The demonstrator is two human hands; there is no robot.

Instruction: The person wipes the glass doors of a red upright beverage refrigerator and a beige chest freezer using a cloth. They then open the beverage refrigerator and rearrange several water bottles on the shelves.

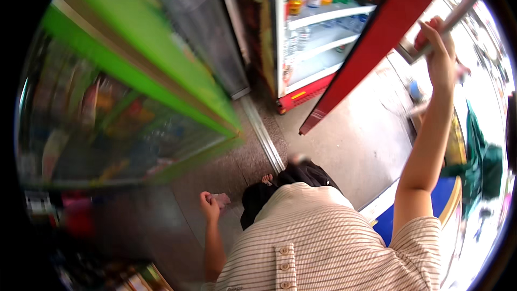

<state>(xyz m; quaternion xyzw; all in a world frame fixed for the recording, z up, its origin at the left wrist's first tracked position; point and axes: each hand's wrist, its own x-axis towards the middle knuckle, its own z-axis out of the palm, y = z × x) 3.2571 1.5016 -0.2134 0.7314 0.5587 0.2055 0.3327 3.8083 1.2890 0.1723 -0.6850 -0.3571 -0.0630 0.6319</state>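
My right hand [438,50] is raised at the upper right, its fingers closed around the metal handle [460,12] of a red-framed cooler door [375,36]. That door stands ajar, and shelves of bottles and cans show inside the drinks cooler [329,20]. Low at the left, near my hip, my left hand [210,207] is closed on a small crumpled pinkish piece [221,199], perhaps cloth or paper. Below are my striped shirt and dark legwear.
A green-framed glass case [161,76] stands at the left, blurred. A metal floor track [262,133] crosses the floor near my feet. A blue-topped piece with a yellowish edge [456,200] and dark green fabric [476,169] are at the right.
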